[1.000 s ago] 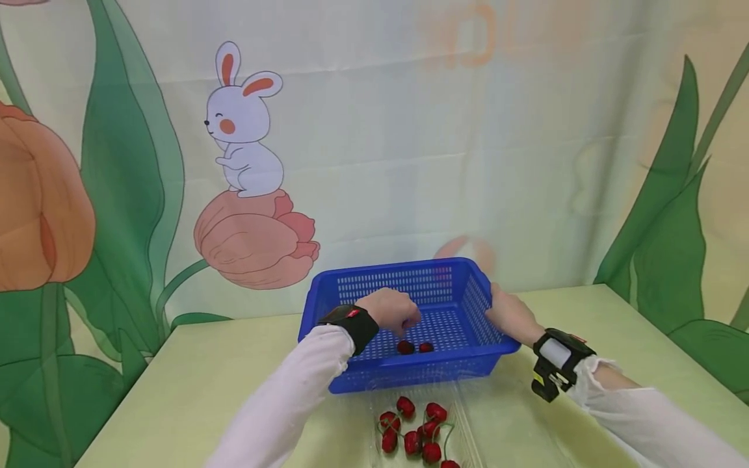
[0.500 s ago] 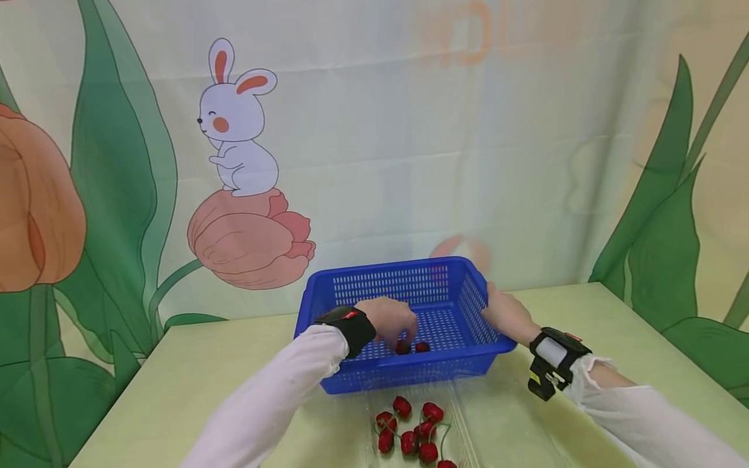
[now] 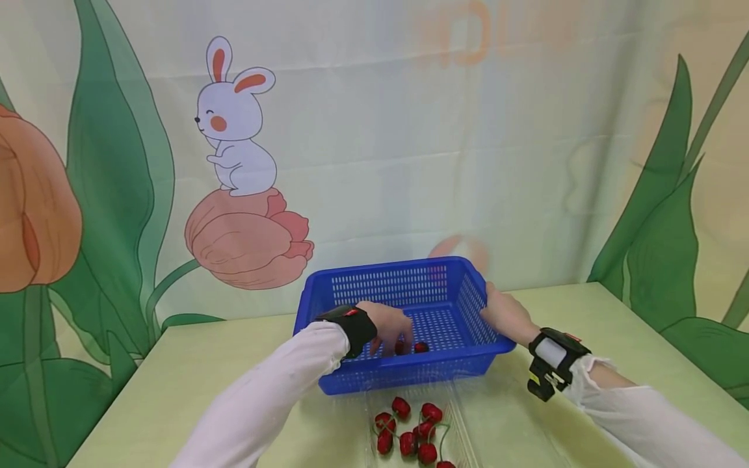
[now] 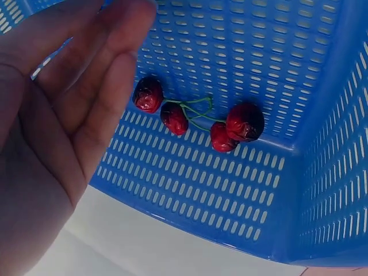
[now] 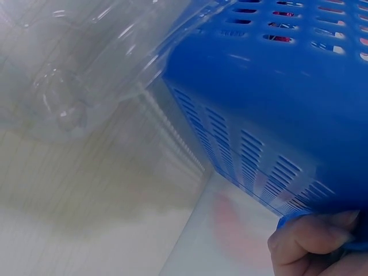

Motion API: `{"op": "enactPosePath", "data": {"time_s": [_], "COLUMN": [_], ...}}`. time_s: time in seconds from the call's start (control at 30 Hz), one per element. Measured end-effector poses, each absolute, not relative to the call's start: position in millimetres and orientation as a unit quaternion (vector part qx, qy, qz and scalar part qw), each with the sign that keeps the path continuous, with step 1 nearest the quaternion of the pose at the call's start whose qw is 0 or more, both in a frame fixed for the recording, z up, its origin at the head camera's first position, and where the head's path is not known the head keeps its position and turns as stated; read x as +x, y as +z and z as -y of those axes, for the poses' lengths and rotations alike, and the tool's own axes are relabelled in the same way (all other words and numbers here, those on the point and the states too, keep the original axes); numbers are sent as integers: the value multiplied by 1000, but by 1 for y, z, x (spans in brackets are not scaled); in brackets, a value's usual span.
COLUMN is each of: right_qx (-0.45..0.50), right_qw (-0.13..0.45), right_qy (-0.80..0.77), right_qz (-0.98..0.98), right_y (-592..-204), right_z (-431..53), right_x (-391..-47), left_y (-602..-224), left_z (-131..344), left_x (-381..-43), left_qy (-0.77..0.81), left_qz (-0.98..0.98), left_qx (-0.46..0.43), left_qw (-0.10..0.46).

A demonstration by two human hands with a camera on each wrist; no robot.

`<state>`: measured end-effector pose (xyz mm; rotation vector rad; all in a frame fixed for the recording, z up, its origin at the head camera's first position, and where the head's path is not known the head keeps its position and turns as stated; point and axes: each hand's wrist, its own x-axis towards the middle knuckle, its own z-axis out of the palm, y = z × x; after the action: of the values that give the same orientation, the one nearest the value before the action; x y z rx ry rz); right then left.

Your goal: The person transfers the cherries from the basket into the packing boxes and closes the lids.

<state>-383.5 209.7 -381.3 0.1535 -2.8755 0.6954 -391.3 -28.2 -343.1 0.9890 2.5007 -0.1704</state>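
Observation:
My left hand [image 3: 389,324] is inside the blue plastic basket [image 3: 433,356], fingers pointing down toward its floor. In the left wrist view its loosely bent fingers [image 4: 106,109] are beside several dark red cherries [image 4: 244,122], which lie on the perforated floor with thin green stems. That palm shows nothing in it. At the basket's right end, my right hand [image 3: 508,315] grips the rim; the right wrist view catches its curled fingers [image 5: 313,238] at the blue edge. From the head camera, one basket cherry [image 3: 421,348] shows plainly, another partly behind the left fingers.
A clear plastic box [image 3: 465,426] stands in front of the basket, with several stemmed cherries [image 3: 408,444] in it. More transparent plastic [image 5: 63,98] appears beside the basket in the right wrist view. Behind the pale yellow table [image 3: 234,364] hangs a printed curtain [image 3: 374,162].
My left hand has lowered into the basket toward the cherries, its fingers uncurling from a more closed shape. The right hand keeps its grip on the rim. The head view has shifted slightly.

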Motion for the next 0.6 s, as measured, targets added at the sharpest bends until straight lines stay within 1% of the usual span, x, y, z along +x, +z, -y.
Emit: {"op": "enactPosePath", "data": {"time_s": [0.17, 0.43, 0.6], "right_qx": [50, 49, 49], "right_qw": [87, 86, 84], "right_qy": [232, 239, 234], "right_qz": [967, 966, 968], "right_y": [-380, -380, -381], "right_z": [-210, -210, -210], "right_x": [-383, -383, -384], "left_y": [-342, -336, -334], "left_z": [28, 31, 32], "left_x": [-388, -372, -367], "left_qy": [-78, -102, -104], "left_qz": [-907, -918, -922], "left_qx": [346, 329, 319], "left_qw": [227, 199, 195]}}
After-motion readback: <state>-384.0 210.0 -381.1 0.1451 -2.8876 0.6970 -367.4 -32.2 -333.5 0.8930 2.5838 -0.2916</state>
